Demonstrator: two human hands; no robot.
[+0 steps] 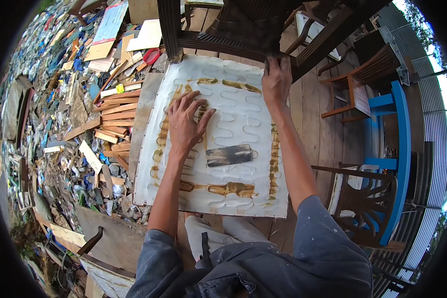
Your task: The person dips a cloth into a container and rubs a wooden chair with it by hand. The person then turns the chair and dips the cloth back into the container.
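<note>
A white chair seat with moulded wavy lines spreads out in front of me, streaked with brown glue-like smears. My left hand rests on its left part, fingers apart, holding nothing. At the seat's far right corner, my right hand is closed, its fingers curled at the lower rail of a dark wooden chair. The underside of that grip is hidden. A flat rectangular spreader, dark with pale marks, lies on the seat between my forearms.
Scrap and rubbish cover the ground at left, with a pile of wood offcuts and a red ring. On the plank floor at right stand a brown wooden chair, a carved chair back and a blue frame.
</note>
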